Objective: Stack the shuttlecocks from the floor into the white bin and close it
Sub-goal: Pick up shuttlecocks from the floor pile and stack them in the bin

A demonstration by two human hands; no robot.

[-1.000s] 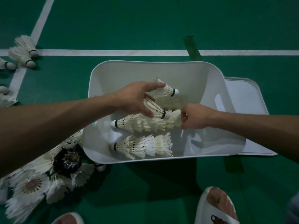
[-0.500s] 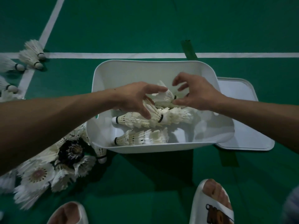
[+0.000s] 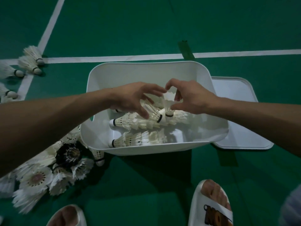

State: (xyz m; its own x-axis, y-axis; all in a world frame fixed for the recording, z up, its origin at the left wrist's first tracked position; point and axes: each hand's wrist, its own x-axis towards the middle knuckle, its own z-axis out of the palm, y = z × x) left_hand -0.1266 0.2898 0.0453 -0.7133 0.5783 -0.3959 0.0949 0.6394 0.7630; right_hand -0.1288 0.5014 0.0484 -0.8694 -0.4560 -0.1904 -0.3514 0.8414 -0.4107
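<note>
The white bin (image 3: 146,69) stands open on the green floor. Two rows of nested white shuttlecocks lie in it, one near the front wall (image 3: 140,138) and one behind it (image 3: 130,122). My left hand (image 3: 135,98) reaches into the bin and holds a shuttlecock (image 3: 153,112) whose cork points right. My right hand (image 3: 190,98) pinches another shuttlecock (image 3: 168,103) by its feathers, cork down, just above the left hand's one. The bin's lid (image 3: 241,111) lies flat on the floor, partly under the bin's right side.
A heap of loose shuttlecocks (image 3: 40,175), one dark, lies left of the bin. Several more (image 3: 31,62) lie at the far left by the white court lines. My feet in white slippers (image 3: 211,204) are at the bottom edge.
My right hand left the row's feather end, rose and took the upper shuttlecock by its feathers, turning it cork down. My left hand stayed on its shuttlecock.
</note>
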